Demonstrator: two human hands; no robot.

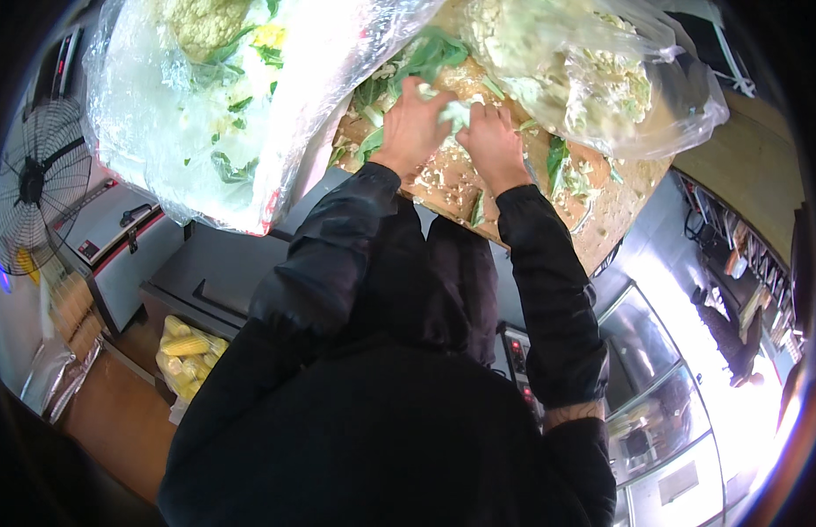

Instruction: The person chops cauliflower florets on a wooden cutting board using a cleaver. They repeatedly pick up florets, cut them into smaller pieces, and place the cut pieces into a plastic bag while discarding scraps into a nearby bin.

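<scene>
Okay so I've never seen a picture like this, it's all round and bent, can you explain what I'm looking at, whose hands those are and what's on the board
This is one picture from a wide fisheye camera worn on a person's head, looking down, so straight edges curve near the rim. No machine here: the black sleeves belong to the wearer. Their left hand and right hand meet over a pale cauliflower piece, which both seem to grip, on a wooden cutting board strewn with white crumbs and green leaves. Two clear plastic bags lie beside it: a large bag on the left and a smaller bag on the right, both holding cauliflower. Lower left is a bag of corn cobs, and a fan stands at the far left.
</scene>
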